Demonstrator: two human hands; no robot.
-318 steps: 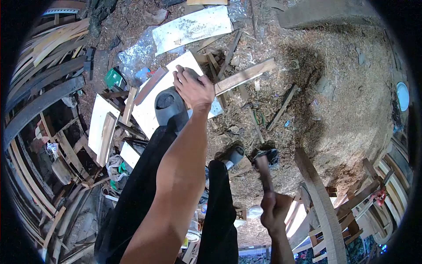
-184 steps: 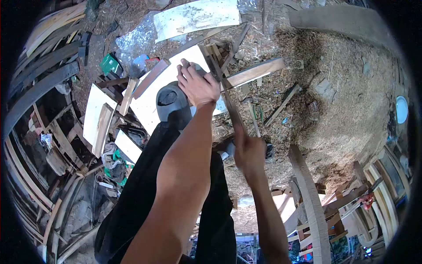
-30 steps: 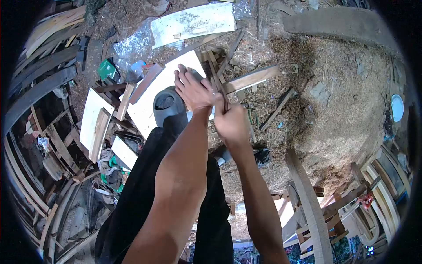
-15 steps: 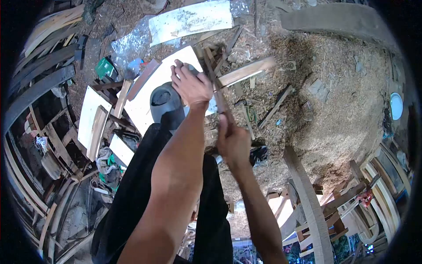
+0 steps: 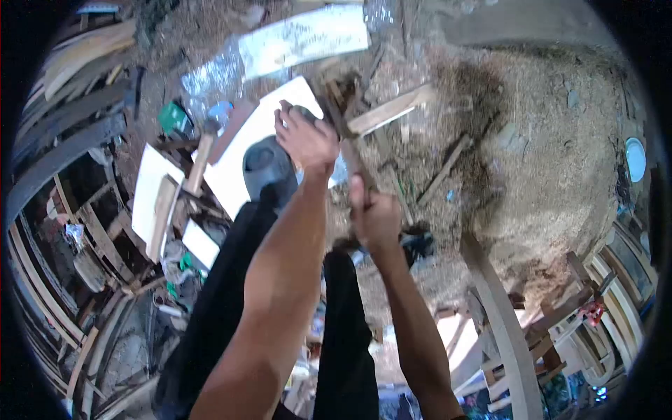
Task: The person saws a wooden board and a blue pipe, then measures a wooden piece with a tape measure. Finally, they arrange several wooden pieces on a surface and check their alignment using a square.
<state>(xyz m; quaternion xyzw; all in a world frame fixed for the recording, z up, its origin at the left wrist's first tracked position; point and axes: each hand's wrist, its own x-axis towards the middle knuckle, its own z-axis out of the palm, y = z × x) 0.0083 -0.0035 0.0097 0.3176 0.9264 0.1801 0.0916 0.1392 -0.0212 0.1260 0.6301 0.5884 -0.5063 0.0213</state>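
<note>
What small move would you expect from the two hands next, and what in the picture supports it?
Probably another short downward stroke: the right hand grips a long dark-handled tool angled toward the small wooden piece, which the left hand presses down by the pale flat board. The picture is blurred, so this is a guess.

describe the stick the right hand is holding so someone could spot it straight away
Start at the big pale board under the raised dark shoe. Just right of the left hand pressing there, the right hand grips a thin dark stick. Unlike the scraps lying flat around it, it slants up toward the board's top corner.
</note>
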